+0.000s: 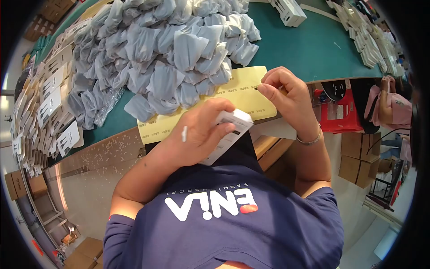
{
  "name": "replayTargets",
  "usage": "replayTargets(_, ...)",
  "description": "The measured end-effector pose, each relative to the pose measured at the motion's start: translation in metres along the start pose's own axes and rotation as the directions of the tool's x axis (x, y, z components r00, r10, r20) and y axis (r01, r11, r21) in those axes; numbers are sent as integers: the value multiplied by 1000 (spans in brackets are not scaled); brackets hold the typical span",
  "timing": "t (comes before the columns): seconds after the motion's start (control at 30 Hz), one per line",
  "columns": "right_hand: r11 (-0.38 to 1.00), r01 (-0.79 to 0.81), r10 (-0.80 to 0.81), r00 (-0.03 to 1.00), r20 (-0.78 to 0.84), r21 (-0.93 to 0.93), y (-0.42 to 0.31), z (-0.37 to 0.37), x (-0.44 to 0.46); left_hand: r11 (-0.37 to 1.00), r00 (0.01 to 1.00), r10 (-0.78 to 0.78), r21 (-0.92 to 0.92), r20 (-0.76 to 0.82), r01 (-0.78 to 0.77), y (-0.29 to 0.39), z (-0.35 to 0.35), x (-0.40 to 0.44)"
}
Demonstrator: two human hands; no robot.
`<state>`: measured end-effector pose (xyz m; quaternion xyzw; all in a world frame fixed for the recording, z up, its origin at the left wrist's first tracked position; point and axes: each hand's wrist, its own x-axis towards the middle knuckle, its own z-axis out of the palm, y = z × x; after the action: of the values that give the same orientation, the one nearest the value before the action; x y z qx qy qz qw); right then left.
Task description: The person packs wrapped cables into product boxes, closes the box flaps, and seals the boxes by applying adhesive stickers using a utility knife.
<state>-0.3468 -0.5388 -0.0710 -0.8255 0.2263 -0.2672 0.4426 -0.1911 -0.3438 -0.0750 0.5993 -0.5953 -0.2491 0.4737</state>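
White box (pixel 229 140) in left hand (pixel 199 130)

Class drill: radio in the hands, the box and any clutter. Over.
Left hand gripping white box. Right hand by right end of yellow sheet, curled, contents unclear. Grey bags crowd sheet's far side.

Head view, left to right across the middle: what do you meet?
Flat white printed cards → left hand holding a white rectangular carton → right hand → red plastic stool → another person's pink fabric clothing.
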Motion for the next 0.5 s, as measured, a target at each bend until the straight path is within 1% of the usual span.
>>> replayTargets(0.1,990,-137,138,990,-21,30,-6,3,-4,953,975,-218,-223,-39,204,4,-15,-20)
replayTargets(0.13,990,-141,141,990,-24,27,-3,3,-4,952,976,-217,-227,-35,203,3,-14,-21)
replayTargets(0.2,974,-46,29,997,-78,-220,14,-3,4,994,999,-12,-107,-33,9,-4,-7,-14)
replayTargets(0.27,887,41,-95,991,-96,-461,29,-8,9,981,981,193,11,-15,-193,-11,1,-3)
replayTargets(0.3,884,41,-95,991,-94,-466,33,-8,8,981,981,195,7,-18,-195,-13,5,3)
replayTargets(0.43,839,109,-159,986,-49,-533,45,-12,5,973,967,199,88,159,-215,-21,18,27)
replayTargets(0.5,846,128,-172,984,-39,-518,45,-13,6,972,969,201,97,145,-216,-21,21,30)
